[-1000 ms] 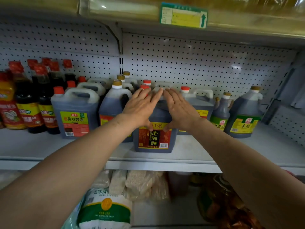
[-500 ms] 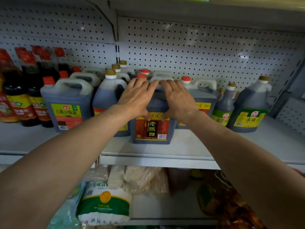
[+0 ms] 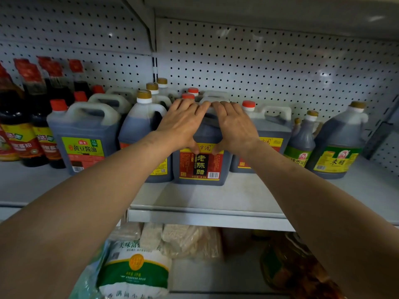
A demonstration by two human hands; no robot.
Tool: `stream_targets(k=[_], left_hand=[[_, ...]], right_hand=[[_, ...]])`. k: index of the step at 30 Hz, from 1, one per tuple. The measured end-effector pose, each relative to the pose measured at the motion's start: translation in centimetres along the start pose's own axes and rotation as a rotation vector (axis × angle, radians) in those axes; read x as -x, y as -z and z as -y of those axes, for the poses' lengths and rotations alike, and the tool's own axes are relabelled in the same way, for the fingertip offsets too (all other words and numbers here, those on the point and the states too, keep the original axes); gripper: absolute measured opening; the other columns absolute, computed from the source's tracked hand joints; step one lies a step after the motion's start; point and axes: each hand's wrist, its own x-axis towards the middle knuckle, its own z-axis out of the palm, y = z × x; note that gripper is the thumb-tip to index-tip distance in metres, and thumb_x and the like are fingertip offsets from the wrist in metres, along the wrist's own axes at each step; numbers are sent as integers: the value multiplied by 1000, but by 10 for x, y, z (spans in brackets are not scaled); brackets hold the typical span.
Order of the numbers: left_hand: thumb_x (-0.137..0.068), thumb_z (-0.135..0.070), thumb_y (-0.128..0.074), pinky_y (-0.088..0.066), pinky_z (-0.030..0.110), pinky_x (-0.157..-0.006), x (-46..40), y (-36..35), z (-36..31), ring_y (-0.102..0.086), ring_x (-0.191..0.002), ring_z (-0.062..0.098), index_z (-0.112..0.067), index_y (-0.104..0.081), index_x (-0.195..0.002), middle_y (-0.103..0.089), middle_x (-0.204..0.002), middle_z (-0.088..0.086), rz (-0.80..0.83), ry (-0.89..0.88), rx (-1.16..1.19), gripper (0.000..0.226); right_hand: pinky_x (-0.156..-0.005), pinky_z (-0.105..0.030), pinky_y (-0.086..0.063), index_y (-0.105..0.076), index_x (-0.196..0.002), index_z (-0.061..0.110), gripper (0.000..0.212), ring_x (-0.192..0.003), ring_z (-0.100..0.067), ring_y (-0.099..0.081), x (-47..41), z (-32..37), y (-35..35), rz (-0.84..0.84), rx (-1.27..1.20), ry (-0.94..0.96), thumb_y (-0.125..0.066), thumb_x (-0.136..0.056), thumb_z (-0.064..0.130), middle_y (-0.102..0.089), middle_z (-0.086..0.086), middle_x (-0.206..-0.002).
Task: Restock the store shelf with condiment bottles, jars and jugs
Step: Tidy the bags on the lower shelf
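Note:
A dark vinegar jug (image 3: 201,167) with a red, yellow and black label stands on the grey shelf (image 3: 248,197), in the middle of a row of jugs. My left hand (image 3: 183,124) and my right hand (image 3: 234,126) lie flat against its upper front, fingers straight and reaching over its shoulder, thumbs on the label's top edge. Its cap and handle are mostly hidden behind my fingers.
A soy sauce jug (image 3: 83,137) and tall red-capped bottles (image 3: 32,117) stand to the left. More jugs (image 3: 336,143) fill the right. A pegboard wall (image 3: 269,67) backs the shelf. Below it lie a white and green bag (image 3: 133,272) and noodle packs (image 3: 185,240).
Both hands have pushed the vinegar jug a little deeper onto the shelf, and their fingers have closed in over its top. The view has tilted downward.

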Motion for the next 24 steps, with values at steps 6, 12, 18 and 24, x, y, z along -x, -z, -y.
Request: stream_targets(k=[6,12,18,24], left_hand=[[-46,-66,-86,-15,41,-119,3,2,-2,-27,-142,28,-13,-10,-154,-40,-149,7,0,9,-5,142],[-58,-63,-84,7,45,-123,14,14,-12,2,-152,32,-12,9,-156,-18,-162,12,45,59,-26,144],[-69,-53,-82,6,46,-123,31,26,-20,15,-151,33,-15,7,-157,10,-165,13,57,34,70,131],[-68,-41,-86,-37,44,-107,92,24,-15,-32,-136,34,-27,-34,-149,-39,-148,11,-17,211,602,97]], right_hand=[[-114,-37,-30,-25,-151,9,130,-136,-28,-34,1,1,1,5,12,-15,-96,-48,46,-39,-8,-147],[-122,-43,-23,-10,-156,9,137,-147,-30,-21,8,12,11,51,49,-55,-94,-55,48,-25,-10,-157],[-125,-43,-12,3,-158,14,131,-154,-29,3,41,22,21,82,25,-154,-86,-68,48,0,-11,-166],[-112,-43,-36,-28,-151,26,95,-140,-33,-32,80,53,32,76,-87,-286,-84,-75,34,-33,-9,-151]])
